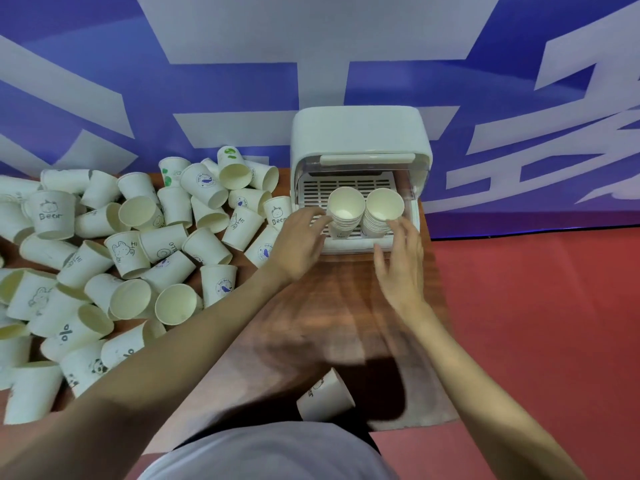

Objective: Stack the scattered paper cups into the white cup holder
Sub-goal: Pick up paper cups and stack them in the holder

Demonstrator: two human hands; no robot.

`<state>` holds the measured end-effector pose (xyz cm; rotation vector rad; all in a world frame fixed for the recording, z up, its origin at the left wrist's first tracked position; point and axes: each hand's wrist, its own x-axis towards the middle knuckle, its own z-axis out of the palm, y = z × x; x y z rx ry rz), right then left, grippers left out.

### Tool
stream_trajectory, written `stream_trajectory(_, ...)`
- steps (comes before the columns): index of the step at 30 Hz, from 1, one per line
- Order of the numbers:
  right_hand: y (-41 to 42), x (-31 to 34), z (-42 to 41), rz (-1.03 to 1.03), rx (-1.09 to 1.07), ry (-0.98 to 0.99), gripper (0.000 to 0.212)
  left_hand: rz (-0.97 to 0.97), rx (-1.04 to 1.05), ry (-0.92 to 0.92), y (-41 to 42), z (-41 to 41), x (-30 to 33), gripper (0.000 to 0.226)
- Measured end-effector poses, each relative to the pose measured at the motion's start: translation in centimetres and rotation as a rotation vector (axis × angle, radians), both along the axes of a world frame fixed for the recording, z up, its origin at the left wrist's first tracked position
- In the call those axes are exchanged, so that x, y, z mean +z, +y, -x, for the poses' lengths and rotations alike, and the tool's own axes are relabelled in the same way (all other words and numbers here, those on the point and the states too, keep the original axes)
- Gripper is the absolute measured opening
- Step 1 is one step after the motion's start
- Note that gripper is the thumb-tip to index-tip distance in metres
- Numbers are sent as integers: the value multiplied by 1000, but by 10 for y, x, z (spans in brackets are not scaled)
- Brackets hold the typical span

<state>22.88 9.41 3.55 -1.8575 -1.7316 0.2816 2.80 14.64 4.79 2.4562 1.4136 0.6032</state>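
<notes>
The white cup holder [360,133] stands at the back of the wooden table with its front lid raised. Inside it stand two stacks of paper cups, the left stack [345,207] and the right stack [383,209], side by side on a slatted tray. My left hand [299,239] reaches to the left stack with straight fingers, its fingertips at the stack's side. My right hand [401,261] is beside the right stack, fingers spread and relaxed, holding nothing. Several loose paper cups [131,251] lie scattered over the table's left half.
One paper cup [325,398] lies on its side near the table's front edge, close to my body. The wooden table [332,306] ends at the right beside red floor [536,323]. A blue and white banner [242,81] rises behind the table.
</notes>
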Motion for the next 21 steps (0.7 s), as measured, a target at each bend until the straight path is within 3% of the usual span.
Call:
stream_trajectory(4, -59, -17, 19, 249, 113, 61, 31, 50, 81, -64, -34, 32, -13, 29)
stream_trajectory(7, -97, -29, 32, 670, 134, 144, 36, 94, 80, -75, -61, 56, -25, 31)
stream_trajectory(11, -127, -39, 46, 921, 183, 18, 48, 141, 76, -71, -89, 76, -33, 33)
stream_trajectory(15, -139, -46, 58, 982, 132, 101, 39, 172, 74, -52, -108, 89, -39, 37)
stream_trajectory(21, -135, -49, 74, 883, 23, 282, 27, 191, 72, -39, -125, 104, -42, 35)
